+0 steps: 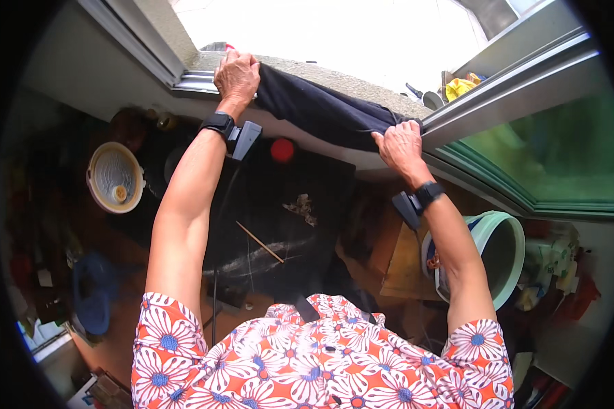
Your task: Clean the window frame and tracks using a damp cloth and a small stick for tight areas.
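Observation:
A dark navy cloth (322, 105) is stretched between my two hands along the sill (332, 79) of an open window. My left hand (237, 76) grips its left end, above the metal window track (197, 82). At the other end my right hand (401, 145) holds the cloth beside the frame of the sliding window (501, 94). The cloth hangs over the inner edge of the sill; the track under it is hidden. Both wrists wear black straps with grey devices.
Below lie a dark surface with a thin wooden stick (260, 242) and a crumpled scrap (302, 208). A round lidded tub (116, 177) stands left, a pale green-rimmed bucket (506, 260) right. Outside, a yellow bag (459, 89) and a small pan (433, 100) sit by the window.

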